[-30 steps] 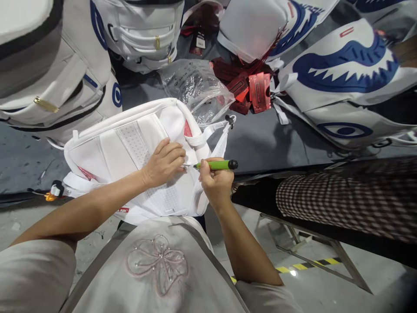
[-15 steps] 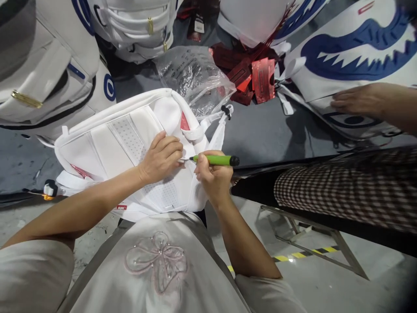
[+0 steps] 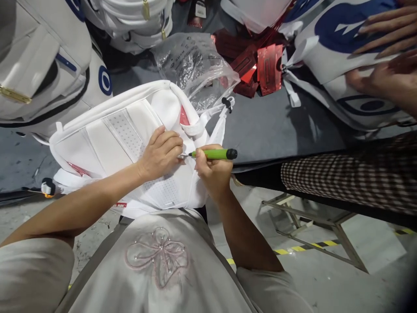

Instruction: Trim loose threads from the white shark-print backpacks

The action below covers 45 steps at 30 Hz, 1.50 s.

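A white backpack [image 3: 114, 134] lies on its front at the table's near edge, against my body, its padded back panel facing up. My left hand [image 3: 161, 154] rests across the panel, fingers bent together and pinching the white material near the right side. In my right hand [image 3: 213, 171] is a green pen-shaped tool [image 3: 213, 154] with a black end cap. Its thin tip points left and meets the material right beside my left fingertips. The exact spot under the tip is partly hidden by my fingers.
White backpacks stand at the left [image 3: 74, 65] and back. A clear plastic bag [image 3: 195, 65] and red tags [image 3: 269, 67] lie behind mine. On the right, a co-worker's hands [image 3: 387, 78] touch a white-and-blue backpack [image 3: 345, 87]. A metal-framed stool [image 3: 345, 243] stands below.
My hands stay at the same spot on the backpack, the tool's tip shifting only slightly. The view has tilted a little. The co-worker's second hand has come into view on the other backpack.
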{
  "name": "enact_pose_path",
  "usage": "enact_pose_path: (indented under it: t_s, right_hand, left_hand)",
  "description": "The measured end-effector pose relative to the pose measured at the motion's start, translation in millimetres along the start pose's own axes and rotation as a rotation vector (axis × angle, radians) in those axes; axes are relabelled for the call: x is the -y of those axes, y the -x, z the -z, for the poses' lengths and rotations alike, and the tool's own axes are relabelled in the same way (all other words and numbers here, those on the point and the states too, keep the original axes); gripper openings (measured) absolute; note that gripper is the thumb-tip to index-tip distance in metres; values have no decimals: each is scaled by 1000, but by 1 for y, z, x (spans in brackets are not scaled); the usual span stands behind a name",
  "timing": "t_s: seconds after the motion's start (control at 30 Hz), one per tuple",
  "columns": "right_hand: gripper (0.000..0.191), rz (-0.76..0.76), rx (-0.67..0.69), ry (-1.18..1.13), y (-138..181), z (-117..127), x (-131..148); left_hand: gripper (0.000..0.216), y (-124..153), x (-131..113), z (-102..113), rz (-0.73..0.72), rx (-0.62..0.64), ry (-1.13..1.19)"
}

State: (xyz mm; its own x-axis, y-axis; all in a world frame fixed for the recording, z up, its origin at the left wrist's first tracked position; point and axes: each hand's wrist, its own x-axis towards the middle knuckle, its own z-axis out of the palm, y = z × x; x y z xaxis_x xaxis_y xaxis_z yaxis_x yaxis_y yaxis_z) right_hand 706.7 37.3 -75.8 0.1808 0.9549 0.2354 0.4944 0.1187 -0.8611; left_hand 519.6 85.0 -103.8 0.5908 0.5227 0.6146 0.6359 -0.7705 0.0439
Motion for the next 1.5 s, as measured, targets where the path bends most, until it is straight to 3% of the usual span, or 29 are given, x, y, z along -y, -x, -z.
enact_pose_path:
  t_s: [0.2, 0.3, 0.37, 0.5, 0.6, 0.73, 0.83, 0.9, 1.0, 1.1, 1.17, 1.23, 1.3, 1.37, 1.43, 1.5]
  right_hand:
    - [21, -21, 26, -11, -1, 0, -8]
    - [22, -7, 24, 56, 1, 6, -13]
    - [20, -40, 22, -48, 4, 8, -12]
    - [29, 95, 47, -314, 16, 0, -2]
    - [37, 298, 21, -251, 27, -2, 10]
    - [41, 536, -52, -235, 34, 20, 37]
    - [33, 656, -44, -158, 27, 35, 54]
    - [29, 686, 21, -129, 20, 32, 54]
    - [33, 713, 116, -148, 11, 13, 37]
    - [37, 722, 123, -105, 6, -4, 24]
    - [36, 715, 105, -62, 9, -5, 27]
    - [32, 684, 123, -31, 19, -3, 39]
    - [31, 629, 191, 3, 30, -8, 49]
    - [31, 534, 252, 96, 36, -19, 48]
    - [33, 496, 280, 218, 36, -30, 39]
    - [34, 503, 278, 261, 32, -35, 27]
  left_hand:
    - [9, -8, -4, 11, -3, 21, 93]
    - [18, -31, 9, 35, -126, 254, -60]
    - [26, -48, 24, 53, -219, 415, -165]
    - [39, -73, 47, 82, -166, 539, -239]
    - [39, -81, 28, 114, -108, 534, -188]
    - [37, -82, -28, 176, -19, 358, -103]
    - [37, -73, -45, 202, 100, 275, -49]
    - [34, -61, -39, 196, 182, 324, -54]
    - [26, -47, -14, 166, 286, 462, -40]
    - [23, -53, 9, 145, 279, 369, -81]
    - [52, -64, 18, 141, 207, 328, -125]
    - [90, -72, 27, 136, 149, 427, -128]
    - [104, -75, 41, 122, 127, 554, -146]
    - [90, -75, 58, 95, 118, 539, -199]
    - [79, -73, 72, 67, 63, 447, -179]
    - [86, -66, 79, 47, 12, 346, -137]
